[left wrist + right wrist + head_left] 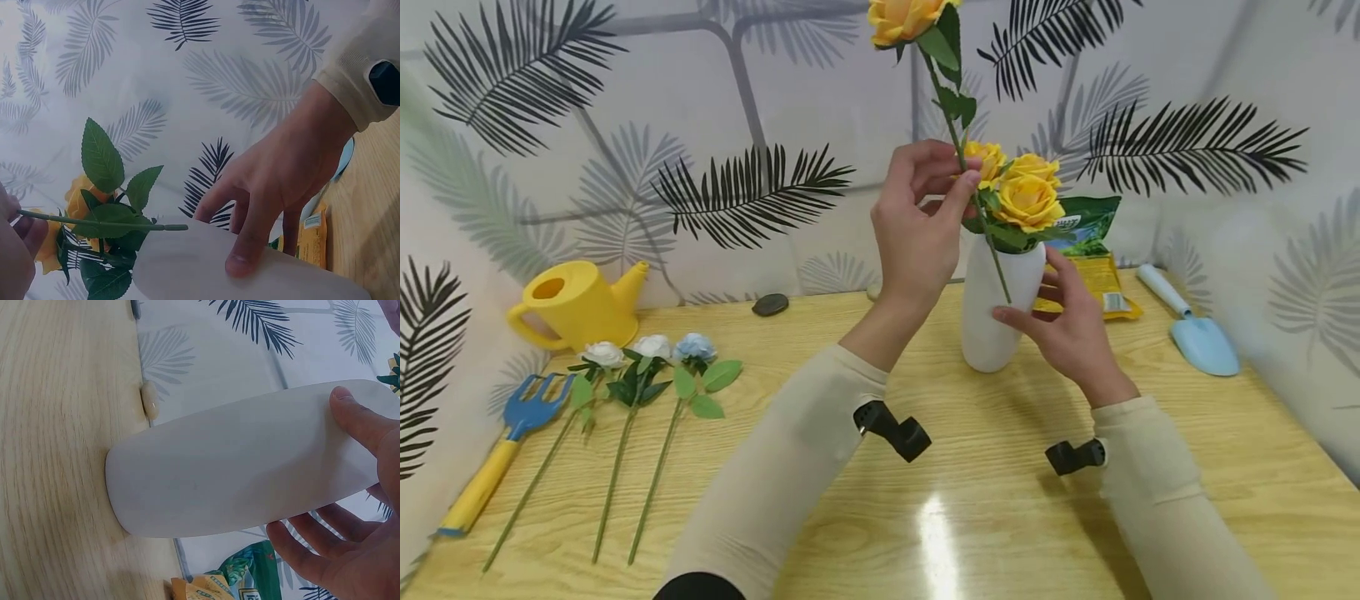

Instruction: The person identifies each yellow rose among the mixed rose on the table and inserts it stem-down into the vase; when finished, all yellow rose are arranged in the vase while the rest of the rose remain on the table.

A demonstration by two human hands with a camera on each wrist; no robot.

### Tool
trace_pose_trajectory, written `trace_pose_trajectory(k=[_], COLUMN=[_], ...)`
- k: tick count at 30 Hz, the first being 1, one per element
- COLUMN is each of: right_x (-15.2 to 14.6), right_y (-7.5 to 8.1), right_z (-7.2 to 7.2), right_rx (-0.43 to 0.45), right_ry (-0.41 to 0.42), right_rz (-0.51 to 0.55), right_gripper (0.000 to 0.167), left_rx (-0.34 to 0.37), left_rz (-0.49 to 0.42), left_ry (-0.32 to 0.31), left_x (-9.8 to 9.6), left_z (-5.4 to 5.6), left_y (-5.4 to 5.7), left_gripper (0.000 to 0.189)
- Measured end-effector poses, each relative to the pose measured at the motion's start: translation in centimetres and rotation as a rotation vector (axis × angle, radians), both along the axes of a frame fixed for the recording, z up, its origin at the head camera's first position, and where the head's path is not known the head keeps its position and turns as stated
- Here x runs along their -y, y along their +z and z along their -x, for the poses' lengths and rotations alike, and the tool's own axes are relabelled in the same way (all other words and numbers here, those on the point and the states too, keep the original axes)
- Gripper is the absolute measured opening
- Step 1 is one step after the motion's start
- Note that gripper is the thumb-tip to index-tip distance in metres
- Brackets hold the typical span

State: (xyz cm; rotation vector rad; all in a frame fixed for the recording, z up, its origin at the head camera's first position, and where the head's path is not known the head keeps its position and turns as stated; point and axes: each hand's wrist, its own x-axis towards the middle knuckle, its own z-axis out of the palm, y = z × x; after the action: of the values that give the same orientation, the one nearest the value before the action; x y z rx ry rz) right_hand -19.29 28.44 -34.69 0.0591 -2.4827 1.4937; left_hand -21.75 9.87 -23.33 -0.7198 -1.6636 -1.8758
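My left hand (921,221) pinches the green stem of a yellow rose (904,18), whose bloom rises to the top of the head view. The stem's lower end (175,227) hangs in front of the white vase (988,333), outside its mouth. Several yellow roses (1028,196) with green leaves stand in the vase. Around the vase's right side, my right hand (1067,321) grips it, thumb in front and fingers on the far side. The right wrist view shows the vase (237,462) sideways with its base on the table; its mouth is partly cut off there.
At left lie two white roses (653,346) and a blue rose (695,346), beside a blue fork (535,408) and yellow watering can (580,304). Behind the vase stands a green-yellow packet (1093,267); a blue trowel (1202,342) lies right. A dark stone (771,304) sits near the wall.
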Motion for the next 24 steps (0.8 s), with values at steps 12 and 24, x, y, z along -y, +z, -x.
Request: trace_pose_trajectory(k=[12, 24], right_x=[0.1, 0.1], right_y=[0.4, 0.3], right_z=[-0.3, -0.3], right_rx=[0.008, 0.011], right_ry=[-0.005, -0.006], right_rz=[-0.021, -0.016], right_gripper=[0.095, 0.096], left_rx=[-0.138, -0.164], left_rz=[-0.022, 0.085], left_ry=[0.105, 0.177], left_x=[-1.1, -0.8], left_z=[2.0, 1.6], left_y=[1.5, 0.6], left_gripper=[0.023, 0.022])
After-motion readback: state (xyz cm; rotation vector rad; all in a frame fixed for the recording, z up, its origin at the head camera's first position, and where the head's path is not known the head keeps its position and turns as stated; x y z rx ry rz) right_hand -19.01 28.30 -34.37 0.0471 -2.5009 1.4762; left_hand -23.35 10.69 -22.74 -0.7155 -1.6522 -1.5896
